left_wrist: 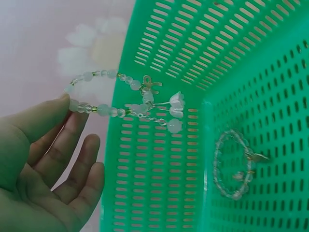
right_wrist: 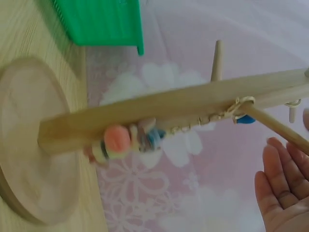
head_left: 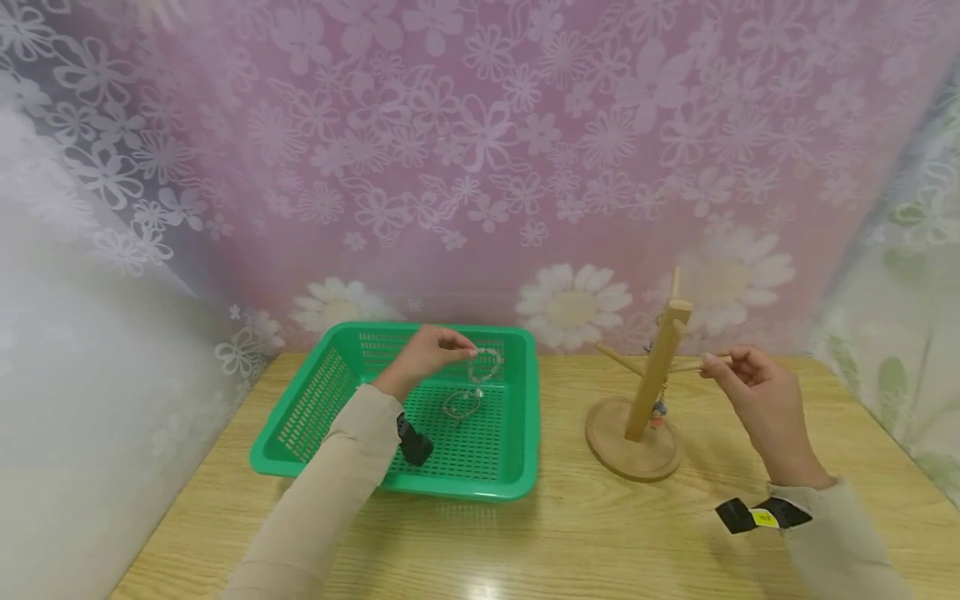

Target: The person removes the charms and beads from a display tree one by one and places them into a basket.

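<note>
Between thumb and forefinger, my left hand [head_left: 420, 362] pinches a bracelet of pale, translucent beads [left_wrist: 104, 111] with a bow and white flower charms. It hangs over the green basket [head_left: 528, 417], where a second beaded bracelet [left_wrist: 218, 181] lies on the bottom. My right hand [head_left: 765, 408] pinches the outer end of a peg [right_wrist: 275, 124] on a wooden stand [head_left: 652, 383]; the right wrist view cuts off the thumb. A keychain with a gold chain and small coloured figure [right_wrist: 117, 139] hangs from that peg, close to the post.
The stand's round base [head_left: 630, 467] sits on the wooden table [head_left: 555, 550], right of the basket. Other pegs [right_wrist: 218, 60] stick out from the post, and another metal ring [right_wrist: 292, 103] hangs higher up. A flowered pink cloth [head_left: 480, 208] hangs behind the table.
</note>
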{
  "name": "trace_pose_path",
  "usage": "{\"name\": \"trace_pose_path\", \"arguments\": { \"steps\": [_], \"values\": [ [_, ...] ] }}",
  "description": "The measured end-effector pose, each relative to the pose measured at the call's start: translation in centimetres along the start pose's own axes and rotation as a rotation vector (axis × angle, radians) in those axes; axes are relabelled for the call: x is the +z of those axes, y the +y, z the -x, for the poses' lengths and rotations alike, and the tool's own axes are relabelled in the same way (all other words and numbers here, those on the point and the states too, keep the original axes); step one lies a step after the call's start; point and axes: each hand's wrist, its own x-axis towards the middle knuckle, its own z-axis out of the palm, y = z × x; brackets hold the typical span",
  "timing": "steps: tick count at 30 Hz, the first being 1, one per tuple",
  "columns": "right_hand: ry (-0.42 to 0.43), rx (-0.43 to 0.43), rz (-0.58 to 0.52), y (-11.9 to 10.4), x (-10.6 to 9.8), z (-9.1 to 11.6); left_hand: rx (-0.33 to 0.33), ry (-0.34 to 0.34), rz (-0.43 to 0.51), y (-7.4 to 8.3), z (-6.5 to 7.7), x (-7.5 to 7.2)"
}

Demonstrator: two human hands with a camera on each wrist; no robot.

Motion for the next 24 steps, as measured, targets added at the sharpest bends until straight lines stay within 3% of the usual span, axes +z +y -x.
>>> {"name": "trace_pose_path", "arguments": {
  "steps": [3,11,17,24],
  "values": [
    [-0.054,-0.030,0.087,0.0,-0.4,-0.6,-0.019,-0.012,0.010,-0.4,-0.1,0.2],
    [-0.207,-0.110,0.017,-0.6,-1.4,-3.1,-0.058,-0.034,0.008,-1.2,-0.1,0.4],
    [-0.328,-0.140,0.070,-1.4,-1.7,-5.5,-0.069,-0.057,0.012,-2.1,-0.4,0.6],
    [-0.346,-0.134,0.109,-2.8,-1.5,-7.5,-0.105,-0.089,0.009,-2.7,-0.7,0.6]
  ]
}}
